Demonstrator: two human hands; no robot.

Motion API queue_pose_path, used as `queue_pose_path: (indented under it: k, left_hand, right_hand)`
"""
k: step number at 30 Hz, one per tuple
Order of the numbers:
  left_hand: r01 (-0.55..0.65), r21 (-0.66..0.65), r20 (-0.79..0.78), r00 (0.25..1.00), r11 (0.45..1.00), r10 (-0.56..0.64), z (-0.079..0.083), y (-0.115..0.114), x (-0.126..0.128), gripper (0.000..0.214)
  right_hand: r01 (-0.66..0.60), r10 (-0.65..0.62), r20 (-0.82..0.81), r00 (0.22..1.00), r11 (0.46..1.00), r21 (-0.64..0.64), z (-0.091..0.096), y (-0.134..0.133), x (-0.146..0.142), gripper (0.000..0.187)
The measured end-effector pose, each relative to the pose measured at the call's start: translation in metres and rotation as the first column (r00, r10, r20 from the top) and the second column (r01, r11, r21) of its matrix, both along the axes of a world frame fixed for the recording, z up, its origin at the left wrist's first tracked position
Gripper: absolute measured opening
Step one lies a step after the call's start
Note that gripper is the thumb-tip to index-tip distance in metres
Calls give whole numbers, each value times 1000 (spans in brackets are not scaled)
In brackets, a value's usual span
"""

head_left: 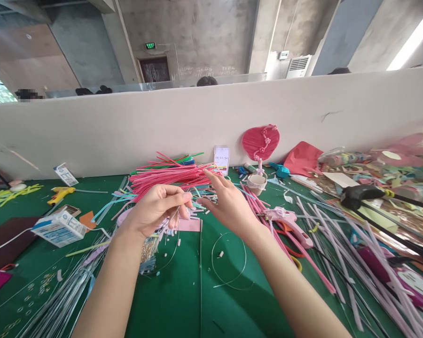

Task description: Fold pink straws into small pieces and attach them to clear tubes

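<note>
My left hand is raised over the middle of the table, thumb and fingertips pinched together on a thin wire. Beside it my right hand has its thumb and fingers apart, and nothing shows between them. Just beyond both hands lies a thick bundle of pink and red pipe cleaners. A loop of thin wire hangs or lies below my right hand; which one I cannot tell. Partly hidden behind my left hand are a pink card and a heap of small pale pieces.
A pink glue gun and lilac pipe cleaners lie on the right. On the left are a yellow glue gun, a white-blue box and silvery stems. A red heart-shaped piece stands by the white partition.
</note>
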State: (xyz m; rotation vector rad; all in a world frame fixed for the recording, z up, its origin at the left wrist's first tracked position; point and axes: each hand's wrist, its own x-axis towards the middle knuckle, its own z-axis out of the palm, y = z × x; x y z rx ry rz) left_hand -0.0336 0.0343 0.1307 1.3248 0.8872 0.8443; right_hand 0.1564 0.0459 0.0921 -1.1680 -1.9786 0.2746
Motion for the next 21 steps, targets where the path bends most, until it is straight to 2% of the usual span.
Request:
queue_pose_path:
  k: [2,4,8,10,12,14,16,18,21]
  left_hand:
    - [38,-29,-58,998,999,-40,-2,1,-1,26]
    - [113,-67,-100,988,991,-120,-3,0,0,28]
    - [254,-120,-199,941,960,-274,1,-4,0,28]
    - [290,-132,-254,914,948,-315,4,-7,1,26]
    - [300,-124,-292,900,946,-324,6,-8,1,26]
    - [300,-103,-300,900,949,-317,7,-9,0,24]
    - [304,-60,-270,912,951,-309,5,-10,-1,22]
    - [303,2,-190,936,953,-297,3,-11,-1,22]
    - [268,56,6,963,962,-269,-1,-13,3,26]
  right_hand:
    - [-189,189,-21,982,982,25,6,-6,1,37]
    - [-351,347,-78,935,935,-50,13,-10,5,25]
    - [-518,501,-132,855,829,-211,21,-13,17,13]
    - [-577,562,-154,813,740,-345,23,-14,20,13]
    - [-574,560,-184,808,676,-462,23,-18,18,26]
    - [-536,509,-202,837,688,-489,24,-21,13,41]
    - [-545,465,-284,839,707,-451,24,-24,8,47]
    - [-623,440,-457,773,663,-416,24,-26,3,47]
    - [-758,365,-708,605,537,-370,24,-25,1,44]
